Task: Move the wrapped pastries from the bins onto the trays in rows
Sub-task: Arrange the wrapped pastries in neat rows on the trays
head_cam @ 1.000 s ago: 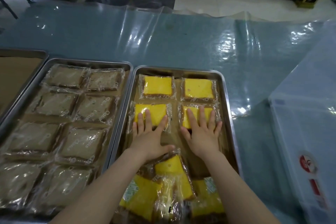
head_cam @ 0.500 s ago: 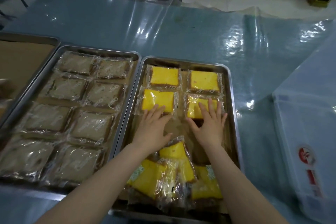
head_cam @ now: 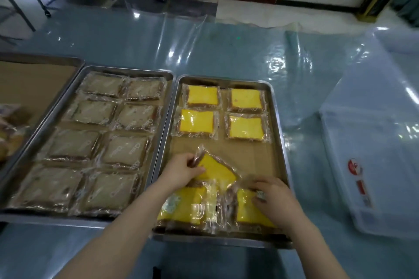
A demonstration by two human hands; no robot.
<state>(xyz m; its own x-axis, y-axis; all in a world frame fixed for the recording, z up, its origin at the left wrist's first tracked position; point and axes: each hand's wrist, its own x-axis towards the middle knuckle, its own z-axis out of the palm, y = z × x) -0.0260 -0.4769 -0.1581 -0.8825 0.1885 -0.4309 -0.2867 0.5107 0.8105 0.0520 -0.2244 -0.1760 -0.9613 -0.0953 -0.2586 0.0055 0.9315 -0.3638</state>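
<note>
- Pastry (head_cam: 216, 170), yellow-topped in clear wrap, tilted corner-up over the near middle of the right-hand tray (head_cam: 277, 133), lying partly on the loose pile of wrapped yellow pastries (head_cam: 192, 207) at the tray's near end.
- Left hand (head_cam: 181, 171) closed on that pastry's left edge, thumb on the yellow top, fingers curled at the crinkled wrap.
- Right hand (head_cam: 275, 199) palm-down on another wrapped yellow pastry (head_cam: 251, 210) at the near right of the pile, fingers bent over its far edge; cannot tell whether clamped or merely resting.
- Four yellow pastries set two by two at the far end of the same tray: far left (head_cam: 202, 95), far right (head_cam: 246, 99), second-row left (head_cam: 196, 122), second-row right (head_cam: 246, 128); bare brown liner between these and the pile.
- Small ring-like marks printed along the wrap edges, too small to read; a pale label patch on one pile wrapper, unreadable.
- Middle tray (head_cam: 167, 75) just beside, on the left, filled with eight pale brown wrapped pastries (head_cam: 127, 149) in two columns.
- Third tray (head_cam: 74, 61) at far left, only partly in view, brown liner showing.
- Clear plastic bin (head_cam: 371, 165) at right, near the yellow tray, with a red round sticker and red label, writing blurred.
- Tabletop (head_cam: 226, 52) covered with glossy clear sheeting.
</note>
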